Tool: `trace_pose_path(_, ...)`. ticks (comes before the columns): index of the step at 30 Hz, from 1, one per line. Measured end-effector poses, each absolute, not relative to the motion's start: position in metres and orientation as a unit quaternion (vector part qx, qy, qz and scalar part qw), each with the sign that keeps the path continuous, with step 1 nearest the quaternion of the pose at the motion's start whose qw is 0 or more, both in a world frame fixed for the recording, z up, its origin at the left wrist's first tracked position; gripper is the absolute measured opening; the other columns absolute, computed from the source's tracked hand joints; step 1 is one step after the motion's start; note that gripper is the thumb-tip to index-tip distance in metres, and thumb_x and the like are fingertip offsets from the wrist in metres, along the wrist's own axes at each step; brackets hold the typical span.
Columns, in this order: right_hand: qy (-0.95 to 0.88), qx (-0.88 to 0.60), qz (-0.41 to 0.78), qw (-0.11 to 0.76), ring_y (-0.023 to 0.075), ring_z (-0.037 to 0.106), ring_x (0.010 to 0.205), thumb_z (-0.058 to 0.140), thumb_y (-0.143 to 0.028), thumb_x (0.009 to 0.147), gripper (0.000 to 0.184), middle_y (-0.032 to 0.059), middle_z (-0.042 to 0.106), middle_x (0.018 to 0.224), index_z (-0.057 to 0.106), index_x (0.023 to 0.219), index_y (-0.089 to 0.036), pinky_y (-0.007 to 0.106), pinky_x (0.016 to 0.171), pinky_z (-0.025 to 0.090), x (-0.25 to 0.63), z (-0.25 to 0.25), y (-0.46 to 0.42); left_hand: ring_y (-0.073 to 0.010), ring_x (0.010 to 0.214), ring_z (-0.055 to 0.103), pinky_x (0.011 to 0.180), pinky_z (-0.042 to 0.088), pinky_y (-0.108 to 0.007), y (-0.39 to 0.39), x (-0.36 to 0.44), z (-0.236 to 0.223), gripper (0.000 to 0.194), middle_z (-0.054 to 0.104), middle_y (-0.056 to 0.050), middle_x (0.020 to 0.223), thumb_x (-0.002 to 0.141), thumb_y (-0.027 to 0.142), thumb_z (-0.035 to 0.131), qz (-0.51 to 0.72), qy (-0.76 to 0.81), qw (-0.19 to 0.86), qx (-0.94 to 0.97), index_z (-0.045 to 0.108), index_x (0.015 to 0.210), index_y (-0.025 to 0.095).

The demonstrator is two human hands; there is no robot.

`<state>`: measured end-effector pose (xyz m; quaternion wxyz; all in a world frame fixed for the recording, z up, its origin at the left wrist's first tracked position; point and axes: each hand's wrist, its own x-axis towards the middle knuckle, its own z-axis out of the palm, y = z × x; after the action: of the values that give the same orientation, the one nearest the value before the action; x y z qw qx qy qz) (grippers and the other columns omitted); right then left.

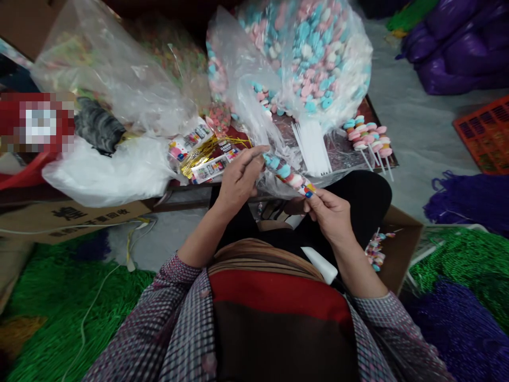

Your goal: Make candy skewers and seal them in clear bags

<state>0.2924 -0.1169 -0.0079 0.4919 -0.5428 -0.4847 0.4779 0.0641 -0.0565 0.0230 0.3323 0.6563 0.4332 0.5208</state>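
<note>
Between my two hands a candy skewer [283,171] of blue, pink and white pieces slants down to the right, inside a clear printed wrapper. My left hand [238,180] is closed at its upper left end. With thumb and fingers, my right hand [332,212] pinches the lower right end, where the colourful print is. White sticks [313,148] lie fanned on the table just beyond the skewer. Printed wrappers [210,168] and gold twist ties [199,158] are left of my left hand. Several unwrapped candy skewers [368,137] rest at the table's right corner.
Behind the hands stands a big clear bag [318,58] of blue, pink and white candies. Another plastic bag [119,74] is at the left. A cardboard box [397,239] holding wrapped skewers sits by my right leg, near an orange crate [483,135].
</note>
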Motion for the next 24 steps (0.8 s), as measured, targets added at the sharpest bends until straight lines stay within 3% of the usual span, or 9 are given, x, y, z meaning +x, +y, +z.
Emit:
trace_pose_path(4, -0.515, -0.55, 0.453, 0.478, 0.0061, 0.042, 0.041, 0.077, -0.06, 0.081, 0.042, -0.004, 0.058, 0.053, 0.073, 0.072, -0.019, 0.022, 0.041, 0.03, 0.294, -0.004, -0.119, -0.014, 0.079, 0.061, 0.075, 0.05, -0.029, -0.055, 0.064, 0.025, 0.024, 0.07, -0.001, 0.096, 0.097, 0.04, 0.063, 0.514, 0.441, 0.296, 0.673, 0.074, 0.115, 0.028)
trace_pose_path(8, -0.512, -0.556, 0.452, 0.474, 0.0065, 0.043, 0.039, 0.077, -0.058, 0.082, 0.038, -0.0049, 0.06, 0.056, 0.078, 0.089, -0.02, 0.022, 0.039, 0.03, 0.295, 0.0, -0.121, -0.0148, 0.082, 0.061, 0.077, 0.051, -0.03, -0.054, 0.064, 0.024, 0.023, 0.072, -0.002, 0.096, 0.095, 0.026, 0.06, 0.507, 0.433, 0.247, 0.703, 0.076, 0.112, 0.029)
trace_pose_path(13, -0.523, -0.554, 0.455, 0.461, 0.006, 0.043, 0.037, 0.075, -0.054, 0.085, 0.035, -0.0054, 0.058, 0.052, 0.079, 0.091, -0.02, 0.021, 0.037, 0.03, 0.295, 0.004, -0.123, -0.0169, 0.09, 0.065, 0.083, 0.053, -0.033, -0.055, 0.064, 0.023, 0.029, 0.074, -0.003, 0.099, 0.092, 0.015, 0.059, 0.508, 0.421, 0.182, 0.729, 0.075, 0.113, 0.027)
trace_pose_path(18, -0.552, -0.545, 0.444, 0.448, 0.006, 0.042, 0.038, 0.072, -0.052, 0.088, 0.034, -0.005, 0.056, 0.051, 0.081, 0.094, -0.02, 0.021, 0.037, 0.03, 0.296, 0.009, -0.124, -0.0166, 0.09, 0.066, 0.079, 0.054, -0.031, -0.052, 0.063, 0.019, 0.03, 0.073, -0.003, 0.099, 0.098, 0.02, 0.054, 0.536, 0.384, 0.147, 0.738, 0.07, 0.123, 0.028)
trace_pose_path(24, -0.572, -0.549, 0.424, 0.438, 0.0075, 0.044, 0.04, 0.072, -0.05, 0.087, 0.032, -0.0057, 0.054, 0.048, 0.082, 0.094, -0.021, 0.021, 0.039, 0.032, 0.297, 0.012, -0.124, -0.019, 0.104, 0.069, 0.091, 0.056, -0.036, -0.05, 0.067, 0.008, 0.031, 0.072, -0.005, 0.111, 0.098, 0.033, 0.059, 0.548, 0.416, 0.246, 0.683, 0.065, 0.128, 0.028)
